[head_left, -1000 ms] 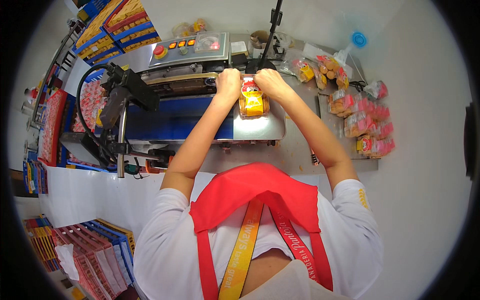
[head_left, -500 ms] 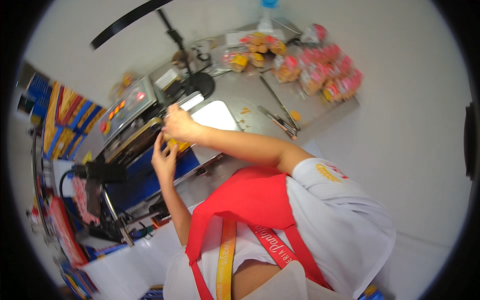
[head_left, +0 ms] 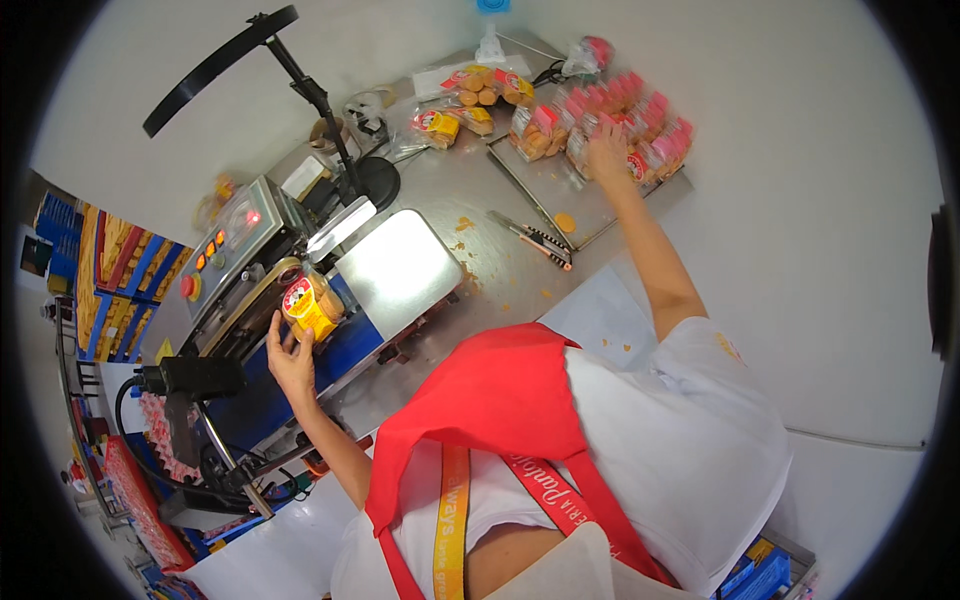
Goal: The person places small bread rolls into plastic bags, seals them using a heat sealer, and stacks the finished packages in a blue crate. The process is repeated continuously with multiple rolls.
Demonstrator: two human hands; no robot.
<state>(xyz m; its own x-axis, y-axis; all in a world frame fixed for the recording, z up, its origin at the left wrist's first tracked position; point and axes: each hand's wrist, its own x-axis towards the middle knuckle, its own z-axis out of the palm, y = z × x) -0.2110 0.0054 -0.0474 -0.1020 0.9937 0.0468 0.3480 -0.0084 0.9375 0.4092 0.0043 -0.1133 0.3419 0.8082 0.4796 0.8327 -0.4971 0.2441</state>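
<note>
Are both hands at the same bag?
No, the left hand is at one bag, the right hand at other bags on the tray.

A bakery packing room: a sealing machine [head_left: 237,243] with a blue belt [head_left: 347,352], bagged biscuits [head_left: 660,130] on a metal bench [head_left: 430,200], stacked crates [head_left: 125,262].

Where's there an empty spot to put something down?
The shiny plate past the end of the blue belt is bare. Between that plate and the tray, the table has room around some crumbs and tools. It's crowded at the tray's far side, where the right hand is among bags.
</note>
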